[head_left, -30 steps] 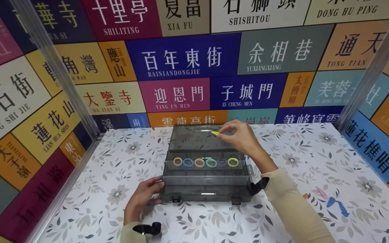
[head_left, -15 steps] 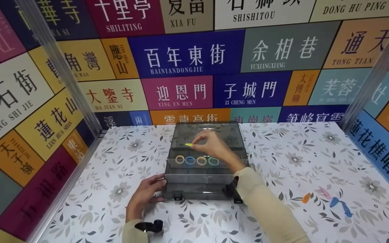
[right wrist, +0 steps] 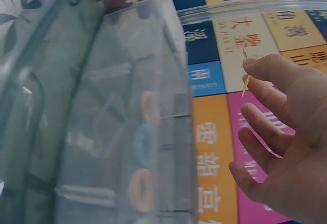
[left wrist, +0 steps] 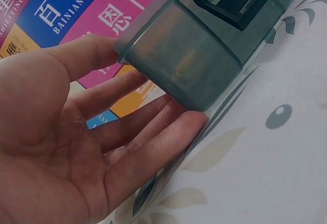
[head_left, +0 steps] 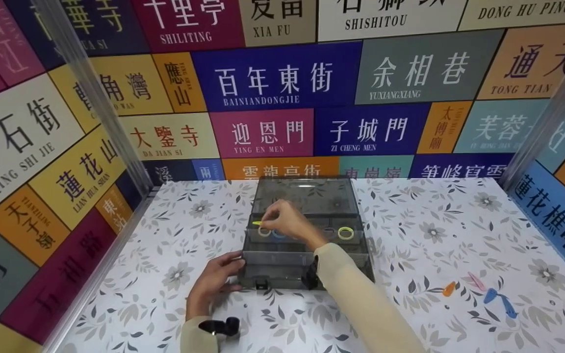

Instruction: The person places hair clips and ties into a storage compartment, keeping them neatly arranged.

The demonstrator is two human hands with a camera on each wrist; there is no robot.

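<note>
My right hand (head_left: 290, 220) pinches a slim yellow hair clip (head_left: 258, 223) between thumb and fingertips, above the left end of the box's upper tray. In the right wrist view the clip (right wrist: 246, 83) shows edge-on, the other fingers spread apart. My left hand (head_left: 216, 274) rests its fingers on the left side of a smoky translucent storage box (head_left: 331, 257), at rim and lower corner in the left wrist view. A beige hair tie (head_left: 264, 231), a blue hair tie (head_left: 278, 234) and a yellow hair tie (head_left: 346, 233) sit in the tray; my right hand hides the middle ones.
The box's lid (head_left: 307, 193) stands raised at the back. On the patterned tabletop (head_left: 410, 220), to the right, lie an orange hair clip (head_left: 449, 288), a pink hair clip (head_left: 476, 281) and blue hair clips (head_left: 490, 295). Sign-printed walls (head_left: 277, 78) enclose the table.
My right hand has carried the yellow hair clip leftward and down, from before the lid's right side to the tray's left end. My left hand stays at the box's side.
</note>
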